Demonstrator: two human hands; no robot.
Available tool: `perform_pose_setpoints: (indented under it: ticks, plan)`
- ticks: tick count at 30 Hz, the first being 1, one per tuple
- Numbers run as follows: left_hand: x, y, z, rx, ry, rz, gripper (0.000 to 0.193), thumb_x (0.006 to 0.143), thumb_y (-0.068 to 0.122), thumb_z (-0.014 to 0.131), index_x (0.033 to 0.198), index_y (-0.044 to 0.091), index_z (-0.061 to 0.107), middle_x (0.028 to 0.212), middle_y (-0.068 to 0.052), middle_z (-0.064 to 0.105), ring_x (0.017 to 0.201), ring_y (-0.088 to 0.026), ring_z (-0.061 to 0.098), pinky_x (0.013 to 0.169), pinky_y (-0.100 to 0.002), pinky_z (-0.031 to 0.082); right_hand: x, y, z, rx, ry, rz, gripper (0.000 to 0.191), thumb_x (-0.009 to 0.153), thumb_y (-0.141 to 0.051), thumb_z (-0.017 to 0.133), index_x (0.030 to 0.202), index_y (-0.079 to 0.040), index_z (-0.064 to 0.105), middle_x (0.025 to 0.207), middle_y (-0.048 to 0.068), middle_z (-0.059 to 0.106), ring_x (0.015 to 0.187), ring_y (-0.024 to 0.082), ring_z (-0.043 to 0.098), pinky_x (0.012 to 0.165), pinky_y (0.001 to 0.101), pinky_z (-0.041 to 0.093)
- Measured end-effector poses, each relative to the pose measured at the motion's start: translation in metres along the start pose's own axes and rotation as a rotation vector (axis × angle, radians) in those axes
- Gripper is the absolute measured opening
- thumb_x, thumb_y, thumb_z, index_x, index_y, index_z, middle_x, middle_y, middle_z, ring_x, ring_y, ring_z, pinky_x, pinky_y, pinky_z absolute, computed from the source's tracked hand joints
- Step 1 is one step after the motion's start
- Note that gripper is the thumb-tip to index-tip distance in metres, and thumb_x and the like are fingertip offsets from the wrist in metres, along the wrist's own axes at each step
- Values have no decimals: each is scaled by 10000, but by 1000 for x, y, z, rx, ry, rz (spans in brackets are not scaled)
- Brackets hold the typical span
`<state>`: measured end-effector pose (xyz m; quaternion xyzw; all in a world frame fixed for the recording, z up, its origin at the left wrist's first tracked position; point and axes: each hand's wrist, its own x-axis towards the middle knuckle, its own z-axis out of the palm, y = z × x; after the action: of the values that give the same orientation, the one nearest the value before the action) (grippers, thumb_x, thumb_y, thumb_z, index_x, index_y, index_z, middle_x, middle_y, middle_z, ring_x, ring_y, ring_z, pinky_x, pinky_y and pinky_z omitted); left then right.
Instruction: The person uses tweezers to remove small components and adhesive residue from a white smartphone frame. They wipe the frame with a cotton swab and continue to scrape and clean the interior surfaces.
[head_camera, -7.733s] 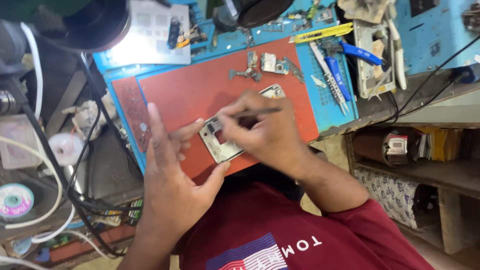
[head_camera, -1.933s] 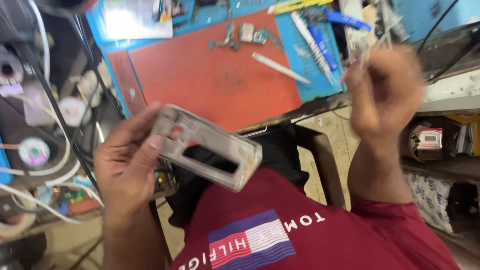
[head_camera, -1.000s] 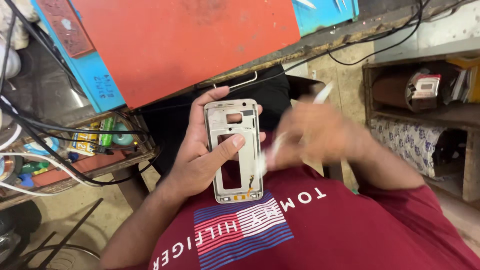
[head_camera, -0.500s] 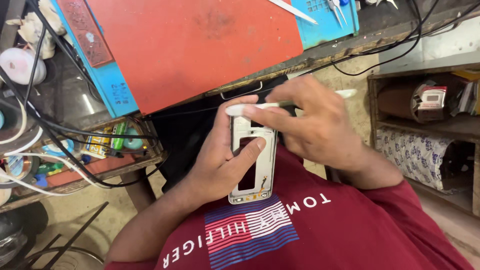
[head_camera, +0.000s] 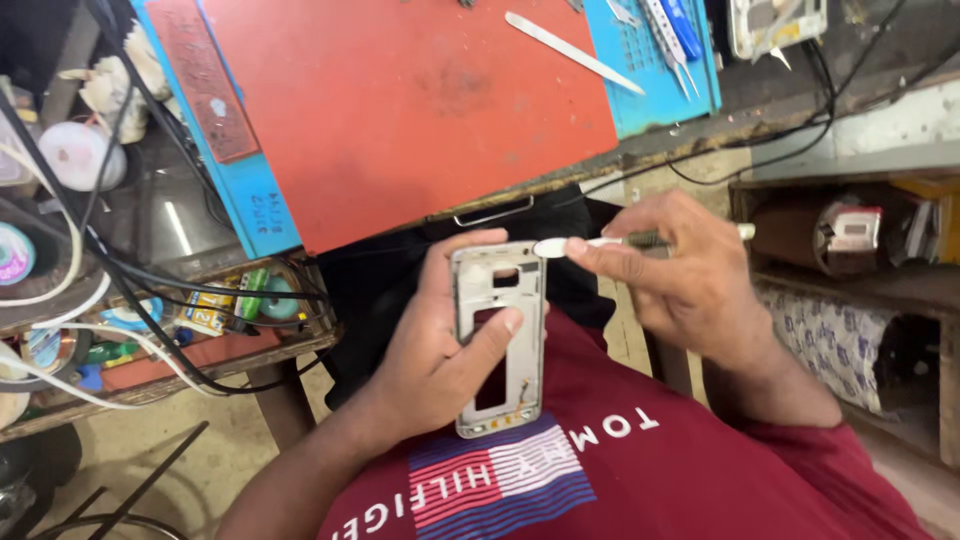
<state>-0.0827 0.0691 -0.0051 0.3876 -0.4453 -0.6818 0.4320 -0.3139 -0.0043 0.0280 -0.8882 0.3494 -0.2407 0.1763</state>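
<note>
My left hand (head_camera: 440, 350) holds a silver phone frame (head_camera: 499, 335) upright over my lap, thumb across its middle and fingers behind it. The frame has open cut-outs and no screen. My right hand (head_camera: 680, 275) pinches a thin white brush-like tool (head_camera: 600, 243) held level, its pale tip touching the frame's top right corner. Both hands are below the front edge of the workbench, above my red shirt.
A red work mat (head_camera: 400, 100) on a blue mat (head_camera: 655, 80) covers the bench, with a white spudger (head_camera: 572, 52) and tweezers (head_camera: 668, 35) at the back. Cables and a cluttered shelf (head_camera: 150, 320) sit left. A wooden shelf (head_camera: 860, 250) with boxes stands right.
My right hand has drawn back to the right off the frame's top, so the tool's tip now meets the top right corner. The frame stays in my left hand.
</note>
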Motion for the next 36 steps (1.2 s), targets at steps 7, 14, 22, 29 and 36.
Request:
perform_pose_setpoints:
  ticks: [7,14,22,29,36]
  plan:
    - [4,-5,4,-182,-16,-101,578,1002,53,589,1506,80,307,1351,-183,588,1194,-211,667,990,-402,600,-28,19,12,72,-9,42,460,891,57,702,1229,-249,761,1021,61,677,894,214,657,757,340,549]
    - [15,-3,-6,-1246,-268,-69,733,1016,158,599,1657,221,249,1662,-280,315,1276,-313,607,1067,-442,530,-39,48,-11,279,110,285,368,908,78,704,1188,-154,761,1046,59,679,899,171,686,761,293,538]
    - [17,-28,-2,-1245,-202,-162,660,1185,415,412,1730,94,222,1451,-151,551,1167,-241,613,976,-389,529,-13,15,5,156,91,-35,391,795,20,720,1113,-190,808,1040,45,681,951,222,695,817,337,580]
    - [16,-39,5,-1185,-236,-189,699,1141,366,498,1729,130,204,1419,-2,569,1082,-174,574,942,-332,488,21,-7,15,58,81,-112,322,854,30,773,1096,-175,829,979,45,676,908,225,685,769,346,575]
    - [12,-37,7,-1132,-229,-191,772,1106,338,562,1736,123,171,1340,-45,550,1083,-166,554,964,-321,461,15,-16,11,101,58,-113,349,836,7,771,1133,-174,799,1004,56,677,870,223,674,722,352,550]
